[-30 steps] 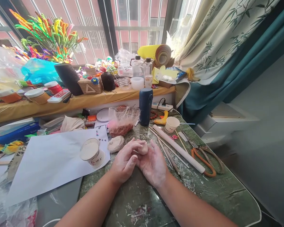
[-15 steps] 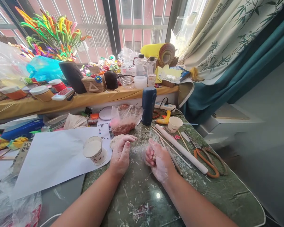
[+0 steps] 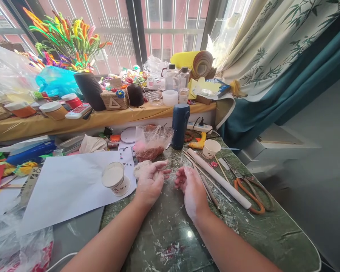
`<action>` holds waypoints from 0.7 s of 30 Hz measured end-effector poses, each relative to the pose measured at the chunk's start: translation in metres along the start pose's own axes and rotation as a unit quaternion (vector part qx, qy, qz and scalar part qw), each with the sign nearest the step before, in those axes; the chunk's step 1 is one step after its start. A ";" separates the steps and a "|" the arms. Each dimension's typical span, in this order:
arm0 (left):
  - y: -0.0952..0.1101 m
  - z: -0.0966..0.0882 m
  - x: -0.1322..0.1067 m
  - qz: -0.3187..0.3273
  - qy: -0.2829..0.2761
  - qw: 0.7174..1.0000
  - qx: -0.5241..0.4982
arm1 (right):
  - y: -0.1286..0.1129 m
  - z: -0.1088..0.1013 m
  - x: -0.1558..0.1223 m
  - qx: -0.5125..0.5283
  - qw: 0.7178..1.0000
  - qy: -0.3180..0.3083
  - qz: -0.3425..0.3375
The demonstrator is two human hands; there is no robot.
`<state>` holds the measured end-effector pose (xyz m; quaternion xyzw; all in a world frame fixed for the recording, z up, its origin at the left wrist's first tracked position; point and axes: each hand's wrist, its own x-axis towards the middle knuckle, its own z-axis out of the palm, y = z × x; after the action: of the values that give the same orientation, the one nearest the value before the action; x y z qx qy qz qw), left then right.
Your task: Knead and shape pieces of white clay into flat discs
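My left hand [image 3: 149, 185] is turned partly palm up over the table, its fingers stretched out and apart. A pale patch shows in its palm; I cannot tell whether it is clay or powder on the skin. Right behind that hand sits an off-white lump of clay [image 3: 139, 169]. Facing it across a small gap, my right hand [image 3: 194, 192] has loosely bent fingers with spaces between them, and nothing shows in them. White residue coats both hands. To the left, a paper cup [image 3: 113, 175] with white contents stands on a white sheet [image 3: 65, 185].
Right of my hands lie a pale rolling rod [image 3: 219, 177], thin sticks and orange-handled scissors [image 3: 251, 194]. Farther back are a paper cup [image 3: 211, 149], a yellow glue gun [image 3: 198, 141], a dark blue bottle [image 3: 180, 128] and a plastic bag of reddish-brown material [image 3: 151, 145].
My right hand has loosened from a fist into loosely bent fingers. My left hand has rolled more palm up and its fingers have spread. The view has shifted slightly.
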<state>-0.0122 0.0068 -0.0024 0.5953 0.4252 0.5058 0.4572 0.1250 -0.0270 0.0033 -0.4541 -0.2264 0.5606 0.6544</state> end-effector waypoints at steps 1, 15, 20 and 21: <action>0.000 -0.001 0.000 0.002 0.012 1.000 -0.010 | 0.001 0.001 0.000 0.013 1.000 -0.008 0.012; 0.004 -0.008 -0.004 0.138 -0.039 0.983 0.119 | -0.005 0.015 -0.016 0.109 0.953 -0.188 0.213; 0.004 -0.008 -0.001 0.117 0.052 0.991 0.037 | -0.006 0.013 -0.012 0.085 0.957 -0.196 0.198; 0.005 -0.008 -0.002 0.118 0.049 0.991 0.036 | -0.006 0.012 -0.011 0.076 0.959 -0.195 0.192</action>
<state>-0.0202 0.0050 0.0026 0.6316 0.3920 0.5693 0.3512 0.1152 -0.0324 0.0167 -0.3196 -0.2151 0.7688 0.5103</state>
